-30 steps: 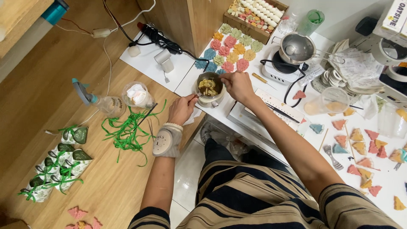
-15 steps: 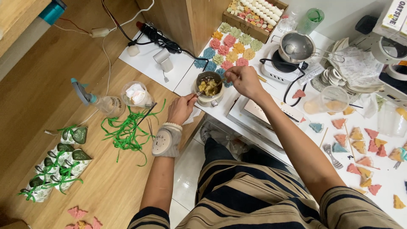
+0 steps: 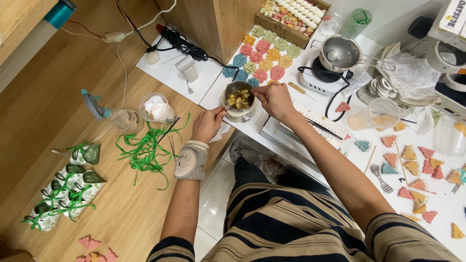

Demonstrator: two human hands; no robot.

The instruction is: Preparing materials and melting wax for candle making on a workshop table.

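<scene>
Sitting at the near edge of the white table [image 3: 451,208], between the two hands, is a small metal pot [image 3: 239,100] holding yellowish chunks. The right hand [image 3: 275,99] rests at the pot's right rim with its fingers curled and pressed together over the edge; whether they pinch anything there I cannot tell. The left hand [image 3: 208,124] is just below and left of the pot, its fingers closed around a thin handle or stick that runs up toward the pot's side; the wrist wears a pale wrist support [image 3: 190,161].

Just beyond the right fingers, rows of flower-shaped pieces [image 3: 262,59] in pink, teal, yellow and green lie on the table, and past them stands a cardboard box [image 3: 291,12] of small coloured shapes. To the right of the right hand is a small electric hotplate [image 3: 324,77] carrying a steel saucepan [image 3: 341,51]. Farther right is a clear plastic cup [image 3: 383,112], with coloured triangular pieces [image 3: 412,167] and a small fork [image 3: 380,177] scattered nearer the body.

Left of the left fingers, on the wooden floor [image 3: 39,116], lies a tangle of green ribbon [image 3: 145,150], a clear tub [image 3: 156,107] with white material in it, and a spray bottle [image 3: 109,114] lying on its side. Well apart, farther left, are cone-shaped packets [image 3: 63,191] tied with green ribbon.
</scene>
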